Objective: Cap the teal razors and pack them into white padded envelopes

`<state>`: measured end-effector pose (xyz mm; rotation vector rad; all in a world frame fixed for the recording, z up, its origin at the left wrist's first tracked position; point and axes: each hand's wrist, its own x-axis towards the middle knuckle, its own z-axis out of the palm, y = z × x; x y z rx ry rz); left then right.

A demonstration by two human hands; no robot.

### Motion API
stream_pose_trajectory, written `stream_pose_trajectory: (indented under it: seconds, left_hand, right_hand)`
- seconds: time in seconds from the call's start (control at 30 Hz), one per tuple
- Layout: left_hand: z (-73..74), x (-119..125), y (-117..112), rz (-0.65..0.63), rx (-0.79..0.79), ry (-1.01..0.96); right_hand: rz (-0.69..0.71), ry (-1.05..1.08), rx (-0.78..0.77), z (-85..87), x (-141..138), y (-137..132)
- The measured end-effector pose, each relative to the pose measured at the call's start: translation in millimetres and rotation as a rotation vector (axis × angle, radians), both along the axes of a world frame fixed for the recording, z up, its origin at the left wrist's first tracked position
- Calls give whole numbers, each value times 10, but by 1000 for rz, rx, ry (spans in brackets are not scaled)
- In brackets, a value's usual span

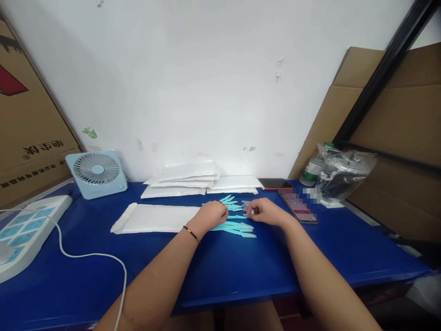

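Observation:
Thin turquoise sticks with paler ends, which look like eyebrow razors (pixel 237 227), lie fanned out on the blue table in two groups. My left hand (pixel 214 214) is closed over them, and a single razor (pixel 237 217) sticks out from its fingers toward the right. My right hand (pixel 263 212) is pinched at that razor's far end; its fingertips hide what they hold. Beside those fingertips are small translucent pieces (pixel 245 205). A white padded mailer (pixel 155 218) lies flat, its right end behind my left hand.
More white mailers (pixel 182 177) are stacked against the wall. A blue fan (pixel 97 174) and a power strip (pixel 31 230) with a white cable (pixel 86 254) stand left. Right are phones (pixel 299 208), (pixel 275 184), a bottle (pixel 313 170) and a clear plastic bag (pixel 344 172).

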<state>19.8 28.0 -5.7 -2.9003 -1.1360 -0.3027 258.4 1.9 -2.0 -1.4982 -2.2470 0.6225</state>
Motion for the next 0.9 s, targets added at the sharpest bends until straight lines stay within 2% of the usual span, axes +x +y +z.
stream_pose_trajectory:
  seconds: [0.13,0.33,0.5,0.57,0.63,0.73,0.8,0.9]
  left_hand:
    - [33,-20,-3,10,-28,4]
    - [87,-10,-45,20,-50,-30]
    - [109,-15,-84,-88,-126,-92]
    - [99,-30,-68,-106,-145,-96]
    - [76,-49,-26,-69,-122,-122]
    - [10,-73,62,52,-34,-161]
    - [-43,-77,112,97,0,-155]
    - [-104,-59,151,104,14,-146]
  right_hand:
    - [-49,-5,10,46,64,-7]
    - [16,61,-11,46,-49,-26]
    - [137,140,-90,76,-93,-63]
    - [128,133,-105,98,-42,-66]
    - [34,109,-28,103,33,-49]
    - [-129,30,132,62,117,6]
    - [-140,-32,166,20,112,43]
    - [-68,-95,170,-25,34,68]
